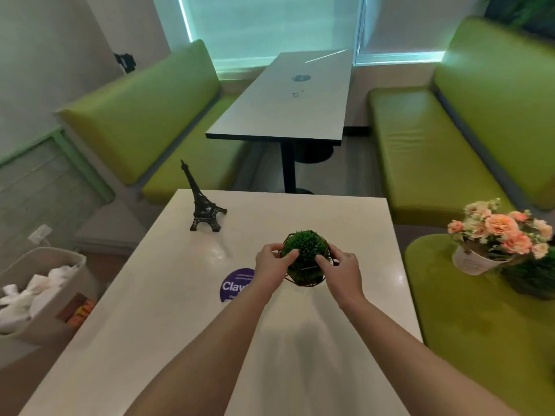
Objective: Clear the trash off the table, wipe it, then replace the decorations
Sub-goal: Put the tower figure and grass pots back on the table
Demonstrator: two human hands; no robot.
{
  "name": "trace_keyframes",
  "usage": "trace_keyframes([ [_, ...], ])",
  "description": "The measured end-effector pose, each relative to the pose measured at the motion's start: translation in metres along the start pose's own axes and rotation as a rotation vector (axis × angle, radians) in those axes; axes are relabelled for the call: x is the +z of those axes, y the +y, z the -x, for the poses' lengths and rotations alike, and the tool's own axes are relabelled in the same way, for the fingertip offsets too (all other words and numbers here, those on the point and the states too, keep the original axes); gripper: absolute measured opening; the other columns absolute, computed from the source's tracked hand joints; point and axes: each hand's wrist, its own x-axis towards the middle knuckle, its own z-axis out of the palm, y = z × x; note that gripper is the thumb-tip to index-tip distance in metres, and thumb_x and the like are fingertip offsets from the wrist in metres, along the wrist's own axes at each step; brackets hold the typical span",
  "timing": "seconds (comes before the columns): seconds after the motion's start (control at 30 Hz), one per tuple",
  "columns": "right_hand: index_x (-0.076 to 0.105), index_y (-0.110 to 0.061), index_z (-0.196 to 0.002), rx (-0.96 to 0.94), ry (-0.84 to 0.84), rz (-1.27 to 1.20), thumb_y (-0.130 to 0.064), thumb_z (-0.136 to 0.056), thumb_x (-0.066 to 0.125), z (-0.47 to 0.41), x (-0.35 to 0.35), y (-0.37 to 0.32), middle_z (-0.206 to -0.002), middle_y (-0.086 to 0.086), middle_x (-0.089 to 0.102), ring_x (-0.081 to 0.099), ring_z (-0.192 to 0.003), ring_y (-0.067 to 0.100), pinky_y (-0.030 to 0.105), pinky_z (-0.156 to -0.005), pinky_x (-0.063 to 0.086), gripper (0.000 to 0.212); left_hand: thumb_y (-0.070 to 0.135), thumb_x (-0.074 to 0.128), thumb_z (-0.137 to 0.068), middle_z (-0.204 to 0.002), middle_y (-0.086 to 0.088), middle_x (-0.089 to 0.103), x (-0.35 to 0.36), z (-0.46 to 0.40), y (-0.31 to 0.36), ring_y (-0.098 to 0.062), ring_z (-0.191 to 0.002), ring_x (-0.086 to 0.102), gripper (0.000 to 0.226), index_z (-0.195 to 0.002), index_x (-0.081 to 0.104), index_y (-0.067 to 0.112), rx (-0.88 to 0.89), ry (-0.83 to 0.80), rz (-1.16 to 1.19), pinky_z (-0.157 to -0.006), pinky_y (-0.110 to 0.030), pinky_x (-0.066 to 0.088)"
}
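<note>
Holding the moss ball between both hands, you have it at or just above the white table, near the middle and right of the purple round sticker; whether its base touches the top cannot be told. Your left hand and right hand each curl fingers round its dark wire cage, a narrow two-sided grip.

Largest first, the table is a smooth, glossy slab, so a faceted cage set on an edge instead of a flat face may rock or roll once you let go. The green bench seat to your right is padded and yielding; the peach flower pot on it leans, and a second dark green plant sits touching it, so a careless reach there could tip either. The waste bin at left is a pale rigid tub heaped with crumpled white paper. The Eiffel Tower model is tall, thin, openwork metal on four small feet, easily knocked by a passing forearm. The moss ball itself is bristly, fine wire over a tufted core; squeezing could bend it.
</note>
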Motion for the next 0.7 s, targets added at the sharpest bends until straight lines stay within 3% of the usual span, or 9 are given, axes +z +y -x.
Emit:
trace_keyframes([
  [0.13, 0.051, -0.017, -0.142, -0.013, -0.008, 0.023, -0.028, -0.095, 0.060, -0.012, 0.054, -0.018, -0.120, 0.008, 0.046, 0.051, -0.115, 0.024, 0.033, -0.100, 0.043, 0.050, 0.043, 0.072, -0.084, -0.130, -0.009, 0.050, -0.043, -0.029, -0.006, -0.021, -0.109, 0.057, 0.054, -0.127, 0.053, 0.016, -0.020, 0.021, 0.027, -0.096, -0.043, 0.052],
  [0.27, 0.048, -0.017, -0.144, -0.024, -0.042, 0.058, -0.027, -0.098, 0.056, -0.030, 0.107, -0.035, -0.125, 0.010, 0.044, 0.049, -0.118, 0.023, 0.027, -0.095, 0.040, 0.048, 0.046, 0.076, -0.080, -0.134, -0.007, 0.044, -0.084, -0.056, -0.012, -0.017, -0.109, 0.056, 0.067, -0.133, 0.049, 0.016, -0.013, 0.018, -0.009, -0.100, -0.039, 0.050],
  [0.37, 0.047, -0.017, -0.145, -0.037, -0.091, 0.099, -0.027, -0.099, 0.054, -0.046, 0.139, -0.041, -0.128, 0.009, 0.043, 0.049, -0.118, 0.022, 0.025, -0.094, 0.038, 0.047, 0.041, 0.073, -0.084, -0.133, -0.004, 0.036, -0.107, -0.075, -0.016, -0.017, -0.110, 0.052, 0.064, -0.137, 0.047, 0.017, 0.004, 0.023, -0.039, -0.099, -0.029, 0.045],
  [0.53, 0.045, -0.017, -0.146, -0.018, -0.141, 0.131, -0.029, -0.100, 0.052, -0.070, 0.181, -0.046, -0.129, 0.010, 0.043, 0.049, -0.119, 0.023, 0.026, -0.097, 0.038, 0.048, 0.040, 0.069, -0.088, -0.135, -0.005, 0.034, -0.132, -0.114, -0.029, -0.021, -0.119, 0.051, 0.061, -0.140, 0.046, 0.017, 0.004, 0.049, -0.069, -0.101, -0.033, 0.044],
  [0.7, 0.042, -0.019, -0.148, -0.021, -0.150, 0.153, -0.030, -0.101, 0.051, -0.086, 0.210, -0.046, -0.129, 0.008, 0.042, 0.049, -0.121, 0.022, 0.031, -0.102, 0.039, 0.050, 0.038, 0.072, -0.086, -0.132, -0.005, 0.039, -0.149, -0.145, -0.045, -0.023, -0.116, 0.054, 0.063, -0.139, 0.046, 0.018, 0.041, 0.060, -0.096, -0.103, -0.041, 0.047],
])
